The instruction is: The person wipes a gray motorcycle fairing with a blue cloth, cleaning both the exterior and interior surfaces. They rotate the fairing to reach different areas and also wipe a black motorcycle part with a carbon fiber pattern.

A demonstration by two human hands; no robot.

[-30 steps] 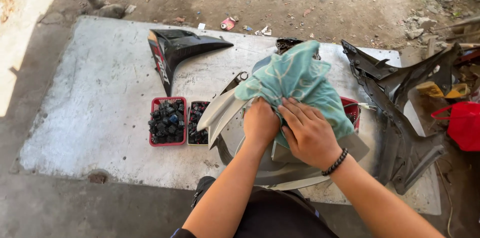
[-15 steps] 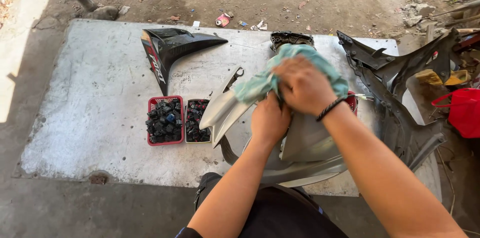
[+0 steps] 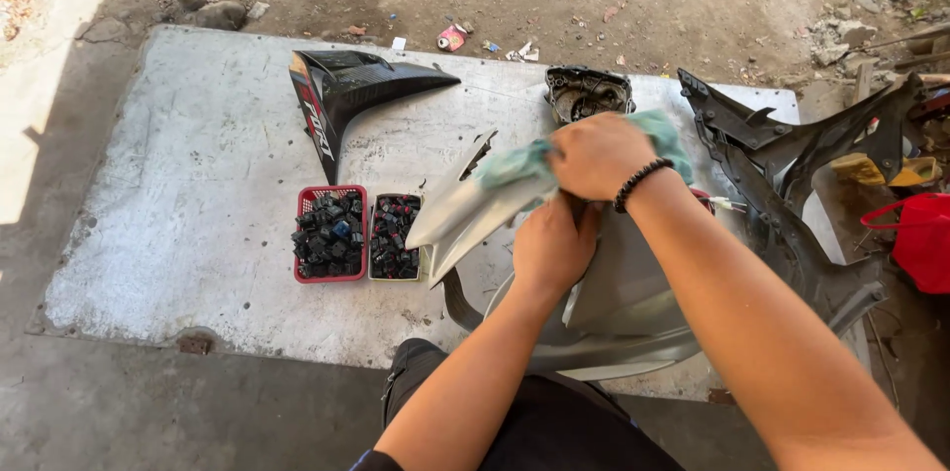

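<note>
A silver-grey motorcycle body panel rests tilted against my lap and the concrete slab. My left hand grips the panel near its middle, just below the other hand. My right hand, with a black bead bracelet at the wrist, is closed on a bunched teal cloth and presses it against the panel's upper part. The cloth sticks out to the left of the fist and a little to its right.
A red basket and a smaller basket hold several small black parts. A black fairing lies at the back. A dark engine cover, a black frame panel and a red bag stand to the right.
My right hand has gathered the spread cloth into a bunch and moved it up the panel, away from me. The left hand stays on the panel.
</note>
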